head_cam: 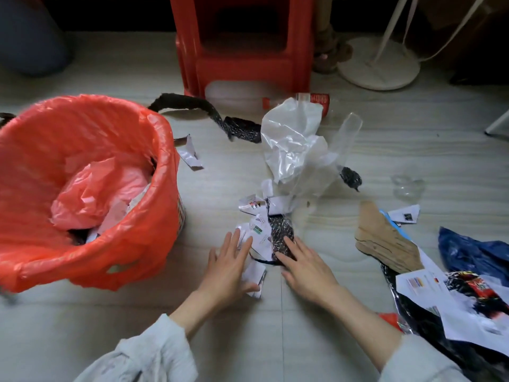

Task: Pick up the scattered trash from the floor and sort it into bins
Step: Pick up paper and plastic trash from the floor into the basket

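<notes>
A small heap of torn white paper scraps [257, 235] and a dark patterned strip [281, 232] lies on the floor in front of me. My left hand [230, 267] lies flat with straight fingers on the left side of the heap. My right hand [305, 267] rests with straight fingers on the dark strip. Neither hand grips anything. A bin lined with a red bag [154, 150] stands to the left and holds crumpled red plastic and paper.
A crumpled clear plastic bag [294, 144] lies beyond the heap. A cardboard piece [382, 241], printed papers [429, 288] and a blue bag [468, 252] lie at the right. A clear bottle [248, 96] lies before a red stool [242, 37]. A fan base [378, 66] stands far right.
</notes>
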Demonstrator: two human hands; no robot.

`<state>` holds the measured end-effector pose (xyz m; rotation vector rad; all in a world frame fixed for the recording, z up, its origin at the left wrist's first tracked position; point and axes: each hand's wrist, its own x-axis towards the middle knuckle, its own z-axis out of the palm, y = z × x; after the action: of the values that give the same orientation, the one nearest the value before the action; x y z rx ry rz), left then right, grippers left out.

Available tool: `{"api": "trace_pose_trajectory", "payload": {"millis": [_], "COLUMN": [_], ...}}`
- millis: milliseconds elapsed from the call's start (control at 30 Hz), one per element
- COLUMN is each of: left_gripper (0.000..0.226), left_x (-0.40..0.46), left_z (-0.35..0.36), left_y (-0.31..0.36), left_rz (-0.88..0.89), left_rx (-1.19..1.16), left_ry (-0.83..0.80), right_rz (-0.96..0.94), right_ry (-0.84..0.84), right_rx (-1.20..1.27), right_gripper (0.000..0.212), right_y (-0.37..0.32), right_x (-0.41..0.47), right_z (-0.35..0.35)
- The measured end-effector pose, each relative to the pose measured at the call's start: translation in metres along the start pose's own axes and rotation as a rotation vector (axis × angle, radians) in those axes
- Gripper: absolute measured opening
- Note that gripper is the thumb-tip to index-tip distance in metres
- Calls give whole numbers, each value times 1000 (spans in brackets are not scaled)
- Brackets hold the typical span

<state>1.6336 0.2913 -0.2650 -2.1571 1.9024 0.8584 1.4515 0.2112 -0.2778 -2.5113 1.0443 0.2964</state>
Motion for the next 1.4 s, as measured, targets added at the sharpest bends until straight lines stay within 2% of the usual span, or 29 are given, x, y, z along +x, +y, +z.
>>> {"api": "trace_pose_trajectory", "payload": {"millis": [100, 167, 233, 367, 533, 600, 667, 733, 800, 867, 1033, 1167, 1300, 1400], "left_gripper": [109, 103, 91, 80, 82, 82, 83, 84, 79, 70, 43, 41, 40, 30], "left_x": [6, 6, 4, -5, -11, -11, -9, -5, -1, -1, -6, -3, -5, -11], "left_z": [17, 24, 27, 31, 37, 35, 28, 21, 15, 14, 20, 22, 25, 28], "left_y": [-3, -8, -13, -29, -38, -34, -29, -27, -25, -22, -14, -18, -20, -19], "left_rz": [-19, -12, -21, -40, 37, 16, -38, -82, -115, -148, -175, -215, -239, -160], "left_rx": [50, 59, -46, -135, -192, -215, -224, -154, -104, -105, -214, -328, -341, -280], "left_ry": [-25, 12, 118, 308, 348, 330, 296, 244, 202, 188, 193, 188, 194, 224], "right_rz": [8, -6, -27, 73, 238, 218, 155, 129, 140, 145, 163, 110, 81, 89], "right_ry": [-15, 68, 160, 228, 216, 221, 209, 90, 1, -9, 111, 204, 269, 282], "right_rx": [2, 16, 0, 45, 169, 133, 78, -3, -79, -91, -99, -177, -289, -271], "right_gripper": [44, 33, 19, 40, 22, 31, 48, 68, 76, 71, 52, 46, 48, 31], "right_y": [-1, 4, 10, 21, 7, 0, -5, -5, -1, 1, 1, 1, 5, 5], "right_x": [-3, -6, -14, -24, -8, 2, 15, 27, 34, 35, 27, 14, 1, -6], "right_z": [7, 12, 11, 12, 1, -4, -5, -6, -9, -12, -6, 2, 8, 7]}}
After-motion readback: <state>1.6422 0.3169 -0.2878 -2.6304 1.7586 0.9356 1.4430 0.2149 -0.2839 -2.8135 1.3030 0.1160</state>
